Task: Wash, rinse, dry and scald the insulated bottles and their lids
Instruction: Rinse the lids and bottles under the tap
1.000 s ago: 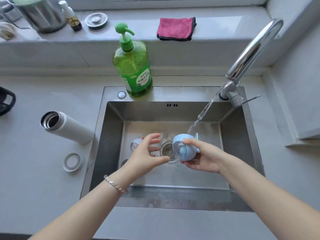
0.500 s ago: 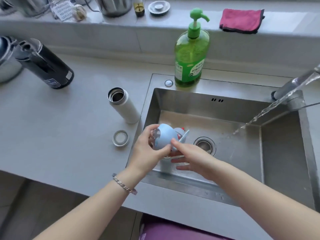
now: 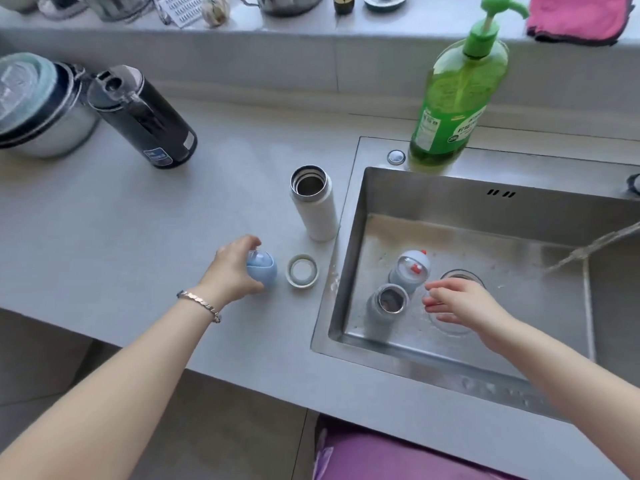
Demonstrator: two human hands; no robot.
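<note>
Left of the sink [image 3: 381, 192], the left hand [image 3: 232, 268] grips the blue lid [image 3: 266, 269] on the bench [image 3: 138, 237]. The right hand [image 3: 460, 303] hovers spread beside the grey bottle [image 3: 386, 306], which likely needs gripping and rinsing next.

Your sink [image 3: 415, 195] is brushed steel, shining where wet. The counter [image 3: 138, 237] beside you is matt grey. The blue lid [image 3: 265, 268] looks like smooth, glossy plastic.

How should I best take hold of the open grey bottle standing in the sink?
Wrap the right hand round the body of the grey bottle, below its steel rim, from the right: it stands upright, with the sink wall close on its left.
</note>
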